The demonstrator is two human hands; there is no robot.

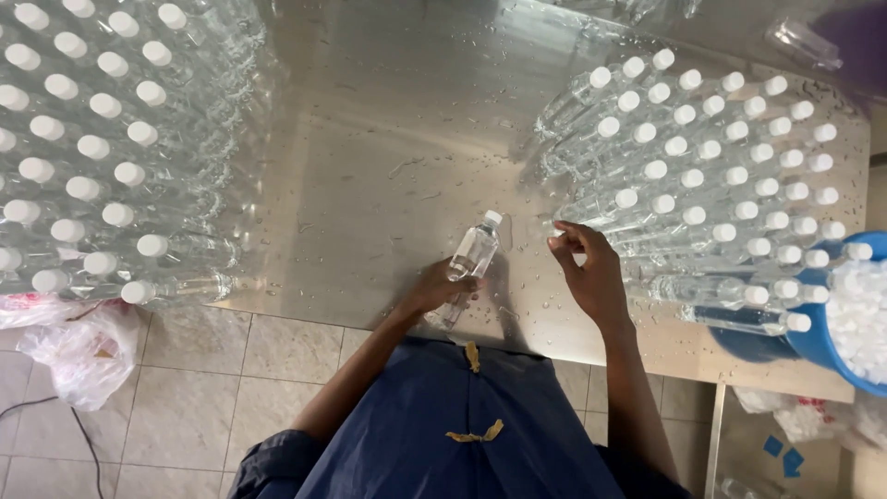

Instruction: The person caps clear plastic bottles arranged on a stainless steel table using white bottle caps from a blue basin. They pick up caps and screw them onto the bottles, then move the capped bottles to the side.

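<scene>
Over the wet metal surface point(388, 185), the left hand point(434, 288) grips a clear capped bottle point(469, 263), tilted. The right hand point(591, 273) hovers just beside it, fingertips pinched, near rows of capped bottles point(711, 176).

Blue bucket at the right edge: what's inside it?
The blue bucket is heaped with loose white bottle caps, up to its rim. What lies beneath the top layer is covered, and the bucket's right part runs out of frame.
</scene>
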